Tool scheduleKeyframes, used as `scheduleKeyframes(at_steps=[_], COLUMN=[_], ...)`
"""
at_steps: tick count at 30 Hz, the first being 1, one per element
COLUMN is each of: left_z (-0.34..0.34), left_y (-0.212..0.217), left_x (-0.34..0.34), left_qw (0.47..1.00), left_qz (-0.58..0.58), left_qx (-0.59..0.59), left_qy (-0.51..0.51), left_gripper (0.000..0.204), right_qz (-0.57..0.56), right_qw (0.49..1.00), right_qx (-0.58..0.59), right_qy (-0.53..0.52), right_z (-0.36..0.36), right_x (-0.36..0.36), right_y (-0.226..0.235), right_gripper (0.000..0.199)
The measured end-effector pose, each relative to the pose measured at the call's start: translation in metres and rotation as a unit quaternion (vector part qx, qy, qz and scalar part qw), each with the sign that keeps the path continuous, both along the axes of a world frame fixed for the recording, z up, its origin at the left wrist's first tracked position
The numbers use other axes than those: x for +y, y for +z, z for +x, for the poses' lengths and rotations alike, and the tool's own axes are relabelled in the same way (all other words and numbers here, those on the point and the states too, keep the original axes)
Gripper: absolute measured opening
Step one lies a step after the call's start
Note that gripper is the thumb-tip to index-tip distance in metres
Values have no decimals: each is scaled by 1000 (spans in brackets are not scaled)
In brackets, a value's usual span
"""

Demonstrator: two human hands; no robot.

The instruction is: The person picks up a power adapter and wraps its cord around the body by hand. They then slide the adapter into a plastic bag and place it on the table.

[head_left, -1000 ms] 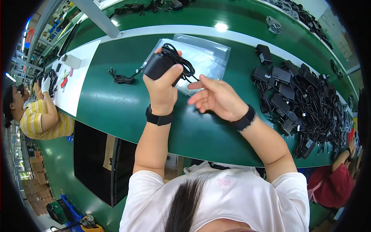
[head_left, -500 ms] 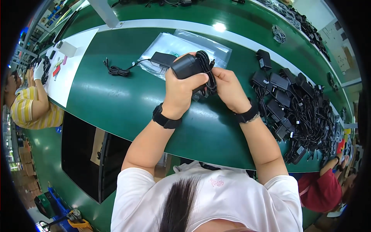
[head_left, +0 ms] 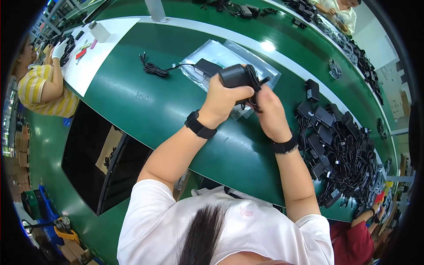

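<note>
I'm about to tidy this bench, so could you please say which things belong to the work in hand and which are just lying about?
In the work:
- black adapter, in the left hand
- its coiled cable, at the right hand
- probably the adapter pile and clear bags

Apparently lying about:
- red object
- pink object
- whitish container

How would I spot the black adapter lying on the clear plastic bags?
Find the green table, then the clear plastic bags beyond the left hand. The black adapter lies on their left part, its bundled cable stretching left. Unlike the held adapter or those in the heap at right, it rests on the bags.
</note>
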State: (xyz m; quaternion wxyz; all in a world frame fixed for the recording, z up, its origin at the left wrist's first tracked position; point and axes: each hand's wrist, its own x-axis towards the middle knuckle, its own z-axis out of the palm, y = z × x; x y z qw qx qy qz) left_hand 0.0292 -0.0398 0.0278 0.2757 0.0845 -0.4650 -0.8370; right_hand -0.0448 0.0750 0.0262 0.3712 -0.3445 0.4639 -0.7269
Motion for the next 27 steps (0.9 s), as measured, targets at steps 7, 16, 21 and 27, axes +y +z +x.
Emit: scheduleKeyframes(at_steps=[7,16,21,27], left_z=[-1,41,86,105], left_y=[-1,73,122,131], left_x=[12,68,105,96], left_qw=[990,946,799,772], left_qz=[111,-316,-339,-272], left_qx=[67,9,287,446], left_qy=[-63,69,-406,-363], left_gripper=[54,45,40,33], right_qz=[52,96,92,107], right_qw=[947,970,942,883], right_qx=[289,-16,139,262], right_qy=[-132,-221,-292,-374], right_z=[1,-40,-41,-28], right_x=[2,4,4,3], right_y=[3,-41,-55,-55], right_gripper=[50,21,36,51])
